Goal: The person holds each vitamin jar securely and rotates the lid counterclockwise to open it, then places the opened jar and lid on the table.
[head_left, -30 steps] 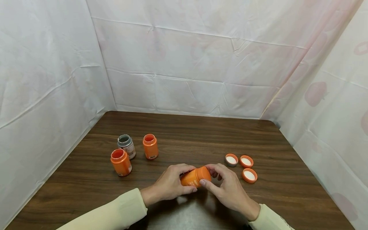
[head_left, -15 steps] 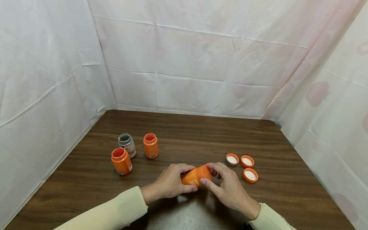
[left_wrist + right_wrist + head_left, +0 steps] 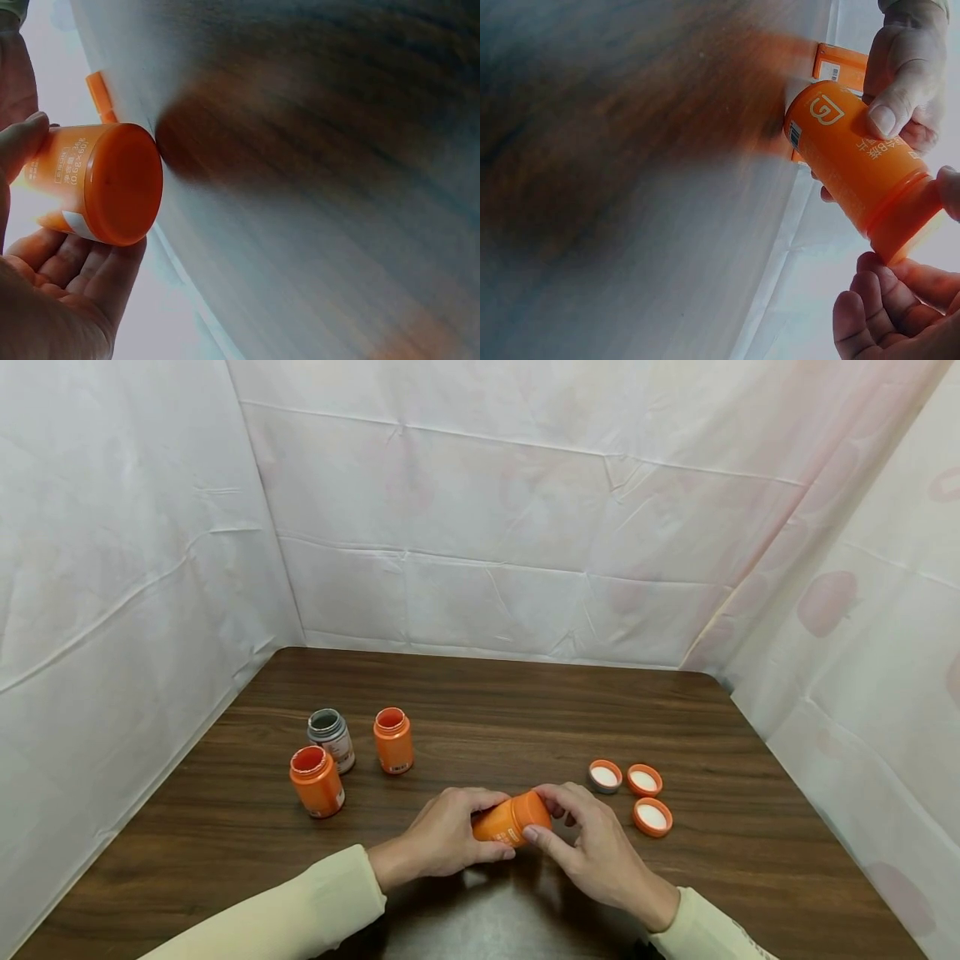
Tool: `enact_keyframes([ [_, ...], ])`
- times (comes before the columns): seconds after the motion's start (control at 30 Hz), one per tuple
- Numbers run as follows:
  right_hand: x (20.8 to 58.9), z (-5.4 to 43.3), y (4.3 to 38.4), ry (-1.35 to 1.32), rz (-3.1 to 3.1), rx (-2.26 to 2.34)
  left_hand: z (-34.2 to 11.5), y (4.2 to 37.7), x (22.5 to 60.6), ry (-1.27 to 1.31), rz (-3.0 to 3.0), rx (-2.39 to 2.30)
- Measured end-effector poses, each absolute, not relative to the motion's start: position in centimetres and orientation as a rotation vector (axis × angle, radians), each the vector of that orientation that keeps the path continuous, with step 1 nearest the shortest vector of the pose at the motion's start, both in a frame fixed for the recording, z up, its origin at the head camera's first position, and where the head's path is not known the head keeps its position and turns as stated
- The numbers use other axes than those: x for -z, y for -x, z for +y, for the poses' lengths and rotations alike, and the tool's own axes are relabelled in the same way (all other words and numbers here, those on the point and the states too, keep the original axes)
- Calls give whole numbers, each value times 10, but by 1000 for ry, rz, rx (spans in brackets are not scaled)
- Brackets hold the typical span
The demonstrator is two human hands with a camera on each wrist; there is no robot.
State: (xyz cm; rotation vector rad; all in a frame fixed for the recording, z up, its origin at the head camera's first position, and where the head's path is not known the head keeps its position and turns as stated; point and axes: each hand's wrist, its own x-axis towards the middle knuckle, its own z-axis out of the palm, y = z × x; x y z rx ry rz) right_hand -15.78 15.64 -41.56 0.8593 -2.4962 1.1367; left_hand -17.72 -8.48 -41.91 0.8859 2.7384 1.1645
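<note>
An orange bottle [image 3: 495,827] with white print lies tilted between both hands near the front of the table. My left hand [image 3: 448,837] grips its body, thumb on the near side and fingers on the far side. At the other end, my right hand [image 3: 592,847] pinches the orange lid [image 3: 531,812], which sits on the bottle. The left wrist view shows the bottle's round base [image 3: 126,184] facing the camera. In the right wrist view, the left thumb presses on the bottle [image 3: 851,150] while the right thumb and fingers hold the lid [image 3: 907,221].
Two lidless orange bottles [image 3: 318,783] [image 3: 393,743] and a lidless grey bottle [image 3: 333,743] stand upright at the left. Three lids lie white side up at the right: a grey-sided lid [image 3: 604,777] and two orange lids [image 3: 644,782] [image 3: 652,818]. White sheets [image 3: 480,510] surround the table.
Both hands keep their hold on the bottle and lid. Only a very slight shift of the head view shows; nothing else has visibly moved.
</note>
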Motion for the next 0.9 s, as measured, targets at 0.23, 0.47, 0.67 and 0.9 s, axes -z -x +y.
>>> enact_keyframes([
  [0.23, 414, 157, 158, -873, -2500, -1123, -85, 179, 418, -913, 2727, -1161],
  [0.47, 414, 157, 158, -888, -2498, -1113, -84, 180, 418, -910, 2717, -1144],
  [0.67, 413, 157, 159, -906, -2490, -1096, -84, 180, 418, -921, 2713, -1156],
  [0.9, 411, 157, 158, -917, -2502, -1092, -84, 179, 418, -913, 2697, -1179],
])
